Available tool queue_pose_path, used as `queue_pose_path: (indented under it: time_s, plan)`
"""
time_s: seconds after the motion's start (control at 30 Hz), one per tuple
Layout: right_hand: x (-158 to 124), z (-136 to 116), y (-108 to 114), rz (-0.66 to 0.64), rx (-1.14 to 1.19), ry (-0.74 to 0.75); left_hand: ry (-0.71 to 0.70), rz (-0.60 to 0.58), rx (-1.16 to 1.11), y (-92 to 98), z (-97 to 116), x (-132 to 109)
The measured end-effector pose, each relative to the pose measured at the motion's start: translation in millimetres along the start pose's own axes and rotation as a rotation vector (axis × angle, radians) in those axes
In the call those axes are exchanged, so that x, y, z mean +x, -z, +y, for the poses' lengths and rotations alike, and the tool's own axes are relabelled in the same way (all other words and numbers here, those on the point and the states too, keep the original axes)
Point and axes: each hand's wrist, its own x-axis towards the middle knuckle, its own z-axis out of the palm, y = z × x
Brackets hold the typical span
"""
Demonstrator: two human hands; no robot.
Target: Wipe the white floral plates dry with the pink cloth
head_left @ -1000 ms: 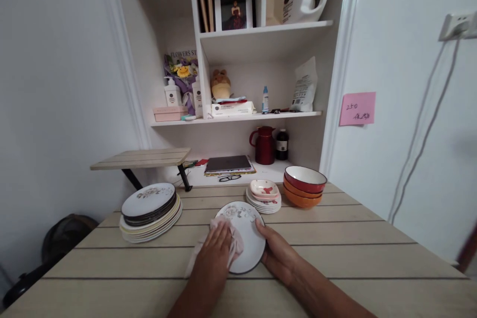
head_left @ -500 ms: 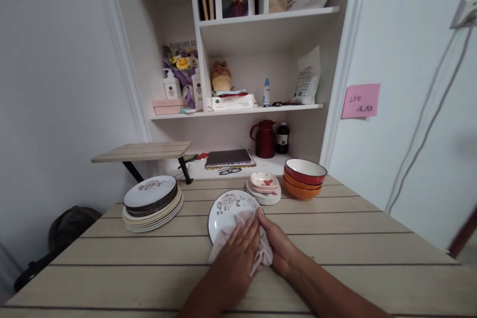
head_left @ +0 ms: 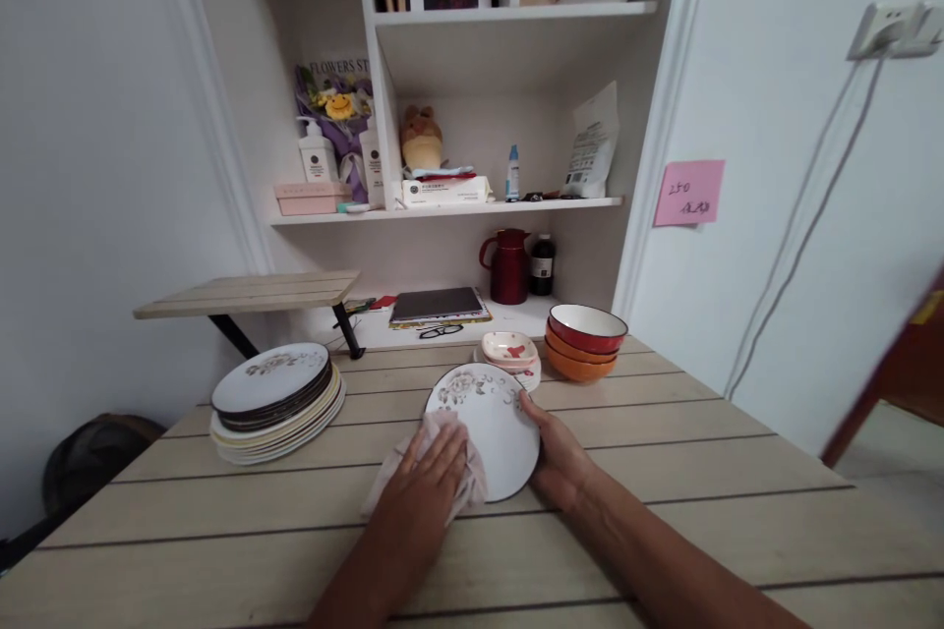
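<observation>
A white plate (head_left: 501,437) with a brown floral print and dark rim is held tilted over the wooden table. My right hand (head_left: 557,452) grips its right edge, thumb on the face and the other fingers behind. Pressed against the plate's lower left is a pale pink cloth (head_left: 472,477), with my left hand (head_left: 432,472) closed over it, fingers together. Behind the plate sit small patterned dishes (head_left: 508,348) on a few small plates, partly hidden by it.
A stack of plates (head_left: 272,383) stands at left beside a small raised wooden stand (head_left: 251,293). Nested red and orange bowls (head_left: 586,344) are at the back right. Glasses (head_left: 441,331), a dark folder (head_left: 437,304) and a red jug (head_left: 508,267) lie behind, below shelves.
My left hand and the cloth have slid from the plate's right side to its lower left. The plate has moved right, now covering part of the small dishes. The view has shifted slightly.
</observation>
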Motion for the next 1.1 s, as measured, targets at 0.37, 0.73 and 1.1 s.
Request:
queue_pose_path:
  time_s: [0.37, 0.73, 1.1]
  plan:
    - [-21, 25, -17, -0.13, -0.289, -0.119, 0.211, 0.168, 0.011, 4.8, 5, 9]
    - [-11, 28, -9, -0.225, -0.199, -0.14, -0.028, -0.014, -0.338, 27.6, 22, 18]
    - [-2, -8, 2, 0.081, -0.06, 0.014, -0.001, -0.097, -0.321, 15.9, 18, 6]
